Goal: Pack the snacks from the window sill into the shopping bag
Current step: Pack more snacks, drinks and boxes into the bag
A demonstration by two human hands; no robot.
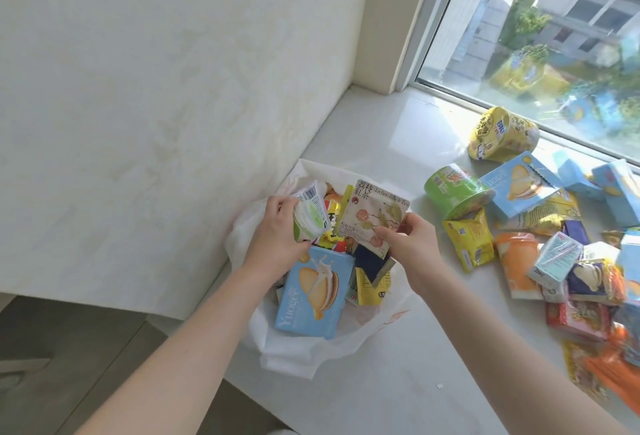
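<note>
A white shopping bag sits open on the window sill, against the wall. Inside lie a blue biscuit box, yellow packets and other snacks. My left hand grips a white-and-green pouch over the bag's far side. My right hand pinches the lower corner of a pale lychee black tea packet above the bag's middle.
Loose snacks crowd the sill to the right: a green cup, a yellow cup, a blue box, a yellow packet, orange and red packs. The window glass runs behind; a white wall rises at left.
</note>
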